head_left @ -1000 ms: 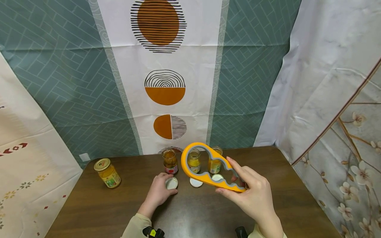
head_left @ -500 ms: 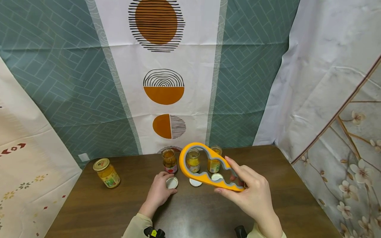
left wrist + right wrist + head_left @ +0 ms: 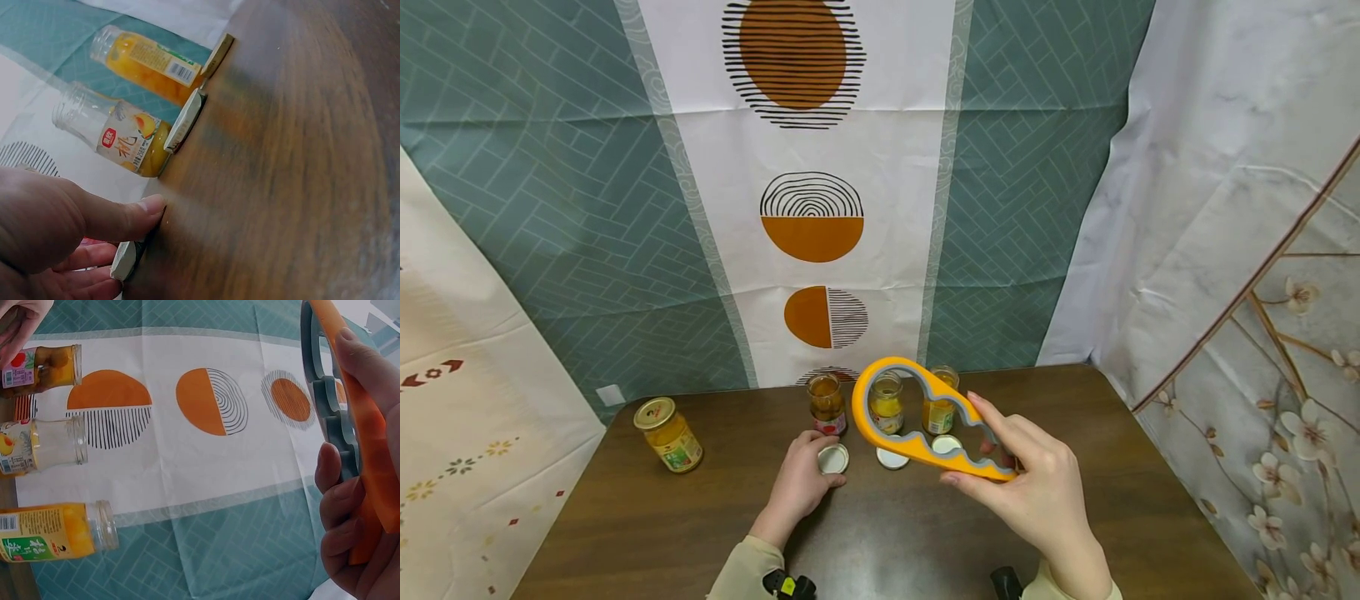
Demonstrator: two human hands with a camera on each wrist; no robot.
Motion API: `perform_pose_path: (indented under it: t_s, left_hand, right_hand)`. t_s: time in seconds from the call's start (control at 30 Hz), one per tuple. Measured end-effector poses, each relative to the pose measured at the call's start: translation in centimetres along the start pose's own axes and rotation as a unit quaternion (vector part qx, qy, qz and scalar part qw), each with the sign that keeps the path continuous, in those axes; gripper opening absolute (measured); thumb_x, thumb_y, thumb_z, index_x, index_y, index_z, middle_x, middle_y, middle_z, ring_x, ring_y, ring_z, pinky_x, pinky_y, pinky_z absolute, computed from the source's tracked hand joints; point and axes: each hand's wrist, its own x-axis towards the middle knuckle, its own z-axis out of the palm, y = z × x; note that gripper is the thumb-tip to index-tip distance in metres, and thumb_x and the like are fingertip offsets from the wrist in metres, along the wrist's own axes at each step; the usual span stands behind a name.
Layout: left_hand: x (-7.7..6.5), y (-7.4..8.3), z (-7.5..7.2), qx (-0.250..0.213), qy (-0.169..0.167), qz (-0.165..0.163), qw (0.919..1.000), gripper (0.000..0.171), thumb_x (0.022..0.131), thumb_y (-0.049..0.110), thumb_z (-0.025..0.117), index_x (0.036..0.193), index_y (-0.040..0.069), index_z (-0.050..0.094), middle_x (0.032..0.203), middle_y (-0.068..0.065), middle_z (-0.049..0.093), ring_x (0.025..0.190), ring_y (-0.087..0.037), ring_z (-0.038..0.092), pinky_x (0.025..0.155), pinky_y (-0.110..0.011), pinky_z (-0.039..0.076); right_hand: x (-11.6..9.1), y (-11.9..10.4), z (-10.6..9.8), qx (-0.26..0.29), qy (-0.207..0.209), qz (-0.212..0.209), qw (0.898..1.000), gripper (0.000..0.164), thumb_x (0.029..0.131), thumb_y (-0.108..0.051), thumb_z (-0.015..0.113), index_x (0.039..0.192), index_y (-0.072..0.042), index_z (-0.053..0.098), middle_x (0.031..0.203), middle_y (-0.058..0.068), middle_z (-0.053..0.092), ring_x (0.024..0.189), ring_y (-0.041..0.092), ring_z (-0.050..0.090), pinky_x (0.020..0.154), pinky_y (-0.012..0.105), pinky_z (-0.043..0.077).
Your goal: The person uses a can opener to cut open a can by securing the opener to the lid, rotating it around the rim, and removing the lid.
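In the head view my left hand [image 3: 801, 479] rests on the table, thumb and fingers around an upturned jar lid [image 3: 833, 460]. The left wrist view shows that lid [image 3: 125, 259] flat on the wood between thumb and fingers. My right hand [image 3: 1037, 483] grips the handle end of an orange jar opener [image 3: 880, 433] with a grey scalloped inner edge, held up above the table. Behind it stand a lidless peach jar [image 3: 128, 134] and another lidless jar of yellow fruit [image 3: 50, 531]. A lidless jar with dark contents [image 3: 827, 406] stands just beyond my left hand.
Two more lids, one nearer the middle [image 3: 892, 459] and one to its right [image 3: 946, 444], lie before the jars. A lidded jar of yellow fruit [image 3: 672, 437] stands at the table's left. A patterned cloth [image 3: 820, 150] hangs behind the brown table [image 3: 910, 533].
The view shifts very slightly. Both hands, the jar opener, the lids and the jars otherwise keep their places.
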Motion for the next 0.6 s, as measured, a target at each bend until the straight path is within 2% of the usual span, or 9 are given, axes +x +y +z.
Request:
perform_pose_path:
  t_s: [0.4, 0.6]
  left_hand:
    - [-0.01, -0.12, 0.06, 0.004, 0.004, 0.000, 1.0000, 0.062, 0.058, 0.017, 0.096, 0.114, 0.007, 0.071, 0.116, -0.013, 0.058, 0.107, -0.033, 0.051, 0.088, -0.052, 0.049]
    - [0.06, 0.16, -0.54, 0.008, 0.011, 0.007, 0.9999, 0.065, 0.058, 0.024, 0.096, 0.117, 0.009, 0.070, 0.116, -0.012, 0.058, 0.108, -0.032, 0.052, 0.089, -0.052, 0.049]
  right_hand:
    - [0.03, -0.13, -0.10, 0.001, 0.002, -0.002, 1.000, 0.082, 0.058, -0.049, 0.091, 0.128, -0.014, 0.067, 0.072, -0.013, 0.055, 0.060, 0.000, 0.040, 0.050, 0.014, 0.033]
    - [-0.07, 0.11, -0.05, -0.001, 0.003, -0.003, 1.000, 0.082, 0.058, -0.050, 0.091, 0.128, -0.014, 0.067, 0.072, -0.013, 0.055, 0.060, 0.000, 0.040, 0.050, 0.014, 0.033]
